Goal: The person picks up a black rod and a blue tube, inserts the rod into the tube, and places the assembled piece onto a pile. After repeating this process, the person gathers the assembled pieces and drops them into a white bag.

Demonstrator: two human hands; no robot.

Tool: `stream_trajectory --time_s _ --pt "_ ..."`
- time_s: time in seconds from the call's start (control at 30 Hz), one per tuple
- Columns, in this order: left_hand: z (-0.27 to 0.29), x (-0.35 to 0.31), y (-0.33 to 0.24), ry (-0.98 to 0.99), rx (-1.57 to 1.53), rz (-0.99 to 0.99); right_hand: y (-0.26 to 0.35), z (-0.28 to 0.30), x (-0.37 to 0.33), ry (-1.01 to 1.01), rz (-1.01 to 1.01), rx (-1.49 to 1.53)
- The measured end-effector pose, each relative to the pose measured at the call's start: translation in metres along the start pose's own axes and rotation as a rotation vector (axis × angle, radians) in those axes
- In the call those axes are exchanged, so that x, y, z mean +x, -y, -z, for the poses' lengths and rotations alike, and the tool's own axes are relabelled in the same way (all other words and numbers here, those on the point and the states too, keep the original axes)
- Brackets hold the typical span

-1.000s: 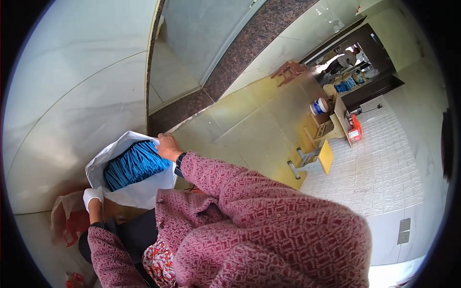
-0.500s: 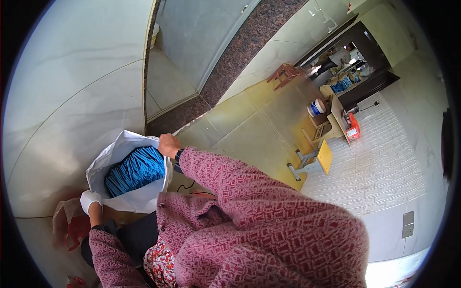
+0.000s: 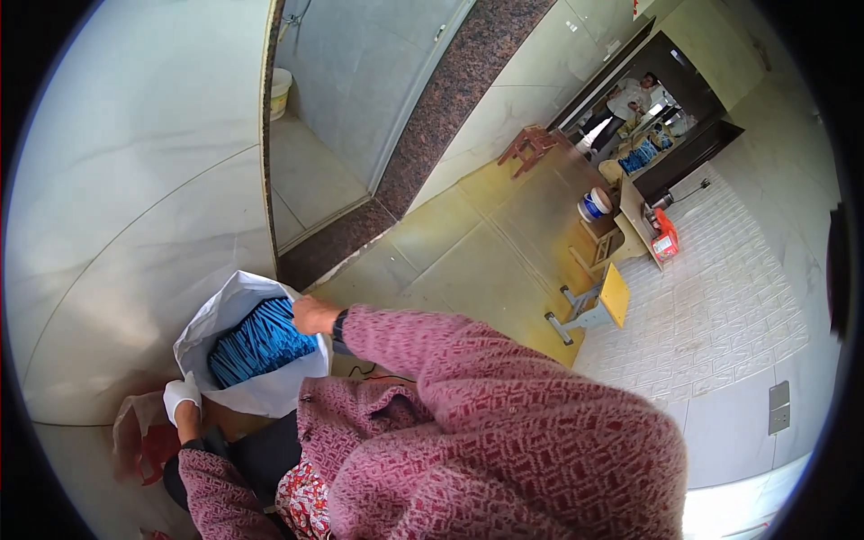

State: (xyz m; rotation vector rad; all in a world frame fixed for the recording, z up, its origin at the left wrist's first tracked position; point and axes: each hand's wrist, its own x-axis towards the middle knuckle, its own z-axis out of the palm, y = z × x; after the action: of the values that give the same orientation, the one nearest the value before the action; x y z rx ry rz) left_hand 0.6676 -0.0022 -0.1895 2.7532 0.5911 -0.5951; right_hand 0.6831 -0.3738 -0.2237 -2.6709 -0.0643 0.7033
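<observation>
White-gloved left hand (image 3: 183,399) and bare right hand (image 3: 314,315) clamp fingers on the white bag (image 3: 263,399): slim blue strips (image 3: 261,345) in, mouth still open!

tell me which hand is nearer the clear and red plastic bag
Left. The gloved left hand is just beside the plastic bag; the right hand is farther right, across the mouth of the white sack.
</observation>
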Motion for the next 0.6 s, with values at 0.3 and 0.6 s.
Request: stream_trajectory --time_s 0.3,0.6 --pt "0.001 -0.01 0.026 -0.042 -0.019 0.008 0.055 0.323 -0.253 0.493 1.134 0.989" --pt "0.005 -0.025 0.024 -0.009 -0.003 -0.04 0.05 0.393 -0.319 0.677 1.571 0.607"
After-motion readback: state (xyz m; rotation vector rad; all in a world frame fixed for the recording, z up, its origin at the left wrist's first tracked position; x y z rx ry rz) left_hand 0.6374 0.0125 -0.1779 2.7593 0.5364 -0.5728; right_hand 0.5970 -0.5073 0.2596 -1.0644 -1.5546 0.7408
